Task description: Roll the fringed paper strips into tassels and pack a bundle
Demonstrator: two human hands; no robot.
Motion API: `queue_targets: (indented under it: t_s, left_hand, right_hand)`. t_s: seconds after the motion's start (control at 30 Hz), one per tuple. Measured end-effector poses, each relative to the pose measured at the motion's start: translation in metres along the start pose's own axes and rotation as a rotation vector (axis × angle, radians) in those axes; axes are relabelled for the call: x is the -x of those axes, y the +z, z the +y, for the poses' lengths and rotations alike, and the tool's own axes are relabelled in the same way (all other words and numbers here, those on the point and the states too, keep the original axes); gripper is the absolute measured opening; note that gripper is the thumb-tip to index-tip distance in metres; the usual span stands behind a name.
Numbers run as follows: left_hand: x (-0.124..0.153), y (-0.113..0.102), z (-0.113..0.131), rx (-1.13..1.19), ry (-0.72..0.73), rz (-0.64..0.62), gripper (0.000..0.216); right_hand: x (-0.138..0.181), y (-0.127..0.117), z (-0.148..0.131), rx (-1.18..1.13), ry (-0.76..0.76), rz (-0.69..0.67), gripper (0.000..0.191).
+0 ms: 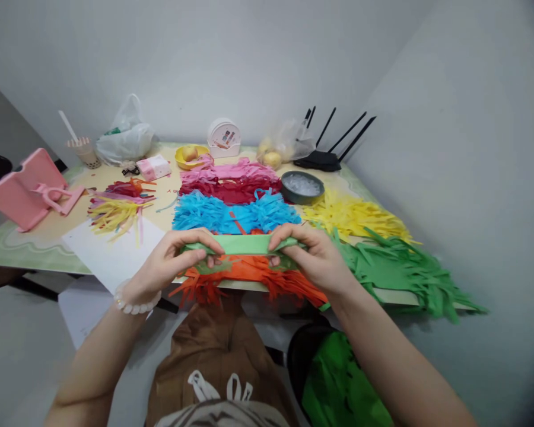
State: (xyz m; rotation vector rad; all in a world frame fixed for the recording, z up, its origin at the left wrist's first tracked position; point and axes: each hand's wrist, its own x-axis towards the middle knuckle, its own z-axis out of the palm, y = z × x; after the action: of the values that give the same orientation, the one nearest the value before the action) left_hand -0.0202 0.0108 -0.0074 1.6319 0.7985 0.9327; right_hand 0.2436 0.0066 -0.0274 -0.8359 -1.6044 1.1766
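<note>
A folded strip of light green tissue paper (244, 244) is stretched level between my two hands, above the table's front edge. My left hand (182, 252), with a white bead bracelet (136, 302) at the wrist, pinches its left end. The right end is gripped between thumb and fingers of my right hand (309, 252). Beneath the strip lies orange fringed tissue paper (244, 270), partly hanging over the edge. Just behind are bundles of blue fringed paper (235, 216), dark red fringed paper (231, 190) and pink fringed paper (235, 171).
Green fringed paper (391, 267) and yellow fringed paper (356, 213) spread at the right. A dark bowl (302, 187) and a black router (318, 160) stand behind. Leftward are a pink stand (35, 184), a drink cup (86, 153), paper strips (118, 210) and a white sheet (115, 249).
</note>
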Motion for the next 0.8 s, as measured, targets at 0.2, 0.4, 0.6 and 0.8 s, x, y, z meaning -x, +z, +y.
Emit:
queue_targets:
  t_s: [0.2,0.4,0.6,0.8]
  left_hand:
    - [-0.001,0.005,0.001,-0.068,-0.058,0.117,0.026]
    - [-0.004,-0.001,-0.004,-0.347,0.043,0.089,0.022]
    - [-0.006,-0.001,0.001,-0.485,0.097,0.108,0.009]
    - [-0.002,0.006,-0.003,0.012,-0.049,0.086,0.011]
  right_hand:
    - [0.001,-0.002,-0.009,0.378,-0.341,-0.064,0.02]
    - [0.001,0.001,-0.011,0.532,-0.337,0.007,0.01]
    - [-0.001,0.003,-0.012,0.615,-0.119,0.043,0.013]
    - [0.003,0.011,-0.012,0.183,0.054,0.117,0.011]
